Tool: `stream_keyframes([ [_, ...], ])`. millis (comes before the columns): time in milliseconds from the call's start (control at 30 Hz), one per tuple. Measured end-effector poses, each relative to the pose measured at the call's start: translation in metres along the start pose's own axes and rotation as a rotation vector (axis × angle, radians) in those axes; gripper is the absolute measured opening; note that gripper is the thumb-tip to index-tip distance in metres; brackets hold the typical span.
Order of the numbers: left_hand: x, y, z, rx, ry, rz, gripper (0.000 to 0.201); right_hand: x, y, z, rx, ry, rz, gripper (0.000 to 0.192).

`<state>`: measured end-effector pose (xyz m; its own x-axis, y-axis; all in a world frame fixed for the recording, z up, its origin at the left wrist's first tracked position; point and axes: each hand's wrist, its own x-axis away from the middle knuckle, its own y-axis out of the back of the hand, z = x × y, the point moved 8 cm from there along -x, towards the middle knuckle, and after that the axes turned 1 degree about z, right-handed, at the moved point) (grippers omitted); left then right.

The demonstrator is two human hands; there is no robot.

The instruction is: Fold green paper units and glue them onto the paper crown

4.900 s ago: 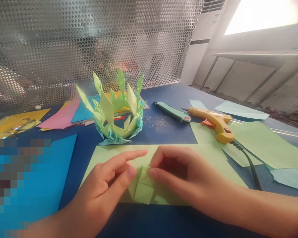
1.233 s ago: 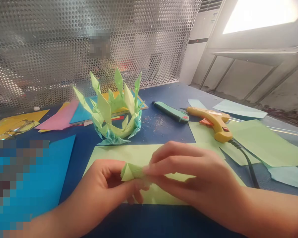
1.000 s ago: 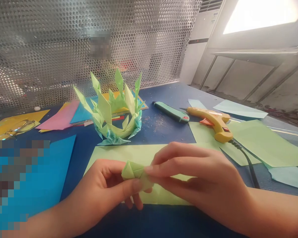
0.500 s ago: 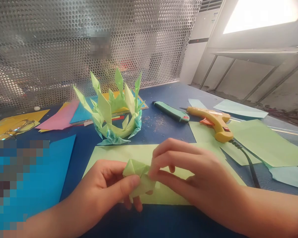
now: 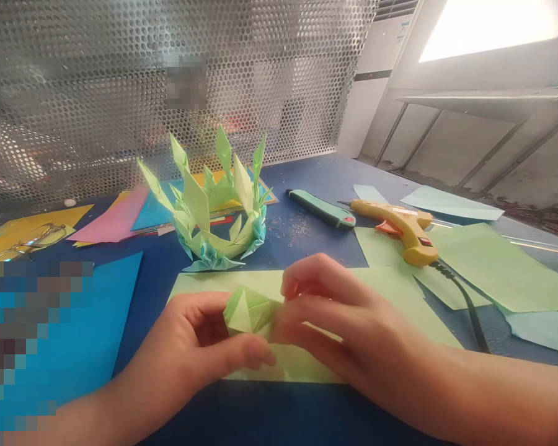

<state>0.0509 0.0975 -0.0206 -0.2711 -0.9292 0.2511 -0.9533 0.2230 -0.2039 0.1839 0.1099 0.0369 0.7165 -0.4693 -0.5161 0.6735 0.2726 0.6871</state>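
Note:
A small piece of folded green paper point(image 5: 246, 311) is held between my two hands above a light green sheet point(image 5: 400, 297). My left hand point(image 5: 209, 341) grips its left side, the thumb along the lower edge and the other fingers mostly hidden behind. At the right end, the fingertips of my right hand point(image 5: 335, 316) pinch the paper, slightly blurred. Just beyond them stands a paper crown point(image 5: 204, 217) of pointed green pieces, with blue-green folded paper pieces at its front and right side.
A yellow glue gun point(image 5: 402, 226) with a black cord lies at right, beside a green-handled cutter point(image 5: 320, 209). Green sheets point(image 5: 502, 266) spread over the right side. Blue sheet point(image 5: 116, 310), pink paper point(image 5: 114, 217) and eyeglasses point(image 5: 32, 241) are at left. A perforated metal screen point(image 5: 144, 80) rises behind.
The folded paper has tilted and shifted slightly up and left, showing a pointed flap facing me. My left thumb has slid to its lower edge; my right fingers have closed in on it.

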Motion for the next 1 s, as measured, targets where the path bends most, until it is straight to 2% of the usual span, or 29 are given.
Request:
stream_keyframes([
  [67,0.0,0.0,0.0,-0.035,-0.005,-0.025,0.012,0.0,-0.002,0.001,-0.019,0.009,0.014,0.016],
  [167,0.001,0.004,-0.001,-0.123,-0.038,-0.094,0.013,0.0,-0.004,0.002,-0.091,-0.003,0.034,0.017],
  [333,0.003,0.005,0.001,-0.164,-0.08,-0.096,0.007,-0.003,0.004,-0.006,-0.176,-0.166,-0.074,0.022],
  [500,0.004,0.01,0.001,-0.261,-0.104,-0.147,0.01,-0.004,-0.002,-0.019,-0.179,-0.316,-0.004,0.011],
  [600,0.004,0.009,0.001,-0.218,-0.099,-0.146,0.007,-0.005,-0.004,-0.02,-0.222,-0.307,0.006,0.02],
  [767,0.003,0.011,0.0,-0.235,-0.071,-0.196,0.006,-0.004,-0.001,-0.019,-0.239,-0.316,-0.009,0.015],
  [900,0.004,0.009,-0.003,-0.31,-0.084,-0.172,0.012,-0.006,-0.002,-0.018,-0.283,-0.328,0.015,0.02],
  [1000,0.004,0.009,-0.002,-0.285,-0.086,-0.16,0.01,-0.005,-0.003,-0.02,-0.253,-0.33,0.03,0.022],
])
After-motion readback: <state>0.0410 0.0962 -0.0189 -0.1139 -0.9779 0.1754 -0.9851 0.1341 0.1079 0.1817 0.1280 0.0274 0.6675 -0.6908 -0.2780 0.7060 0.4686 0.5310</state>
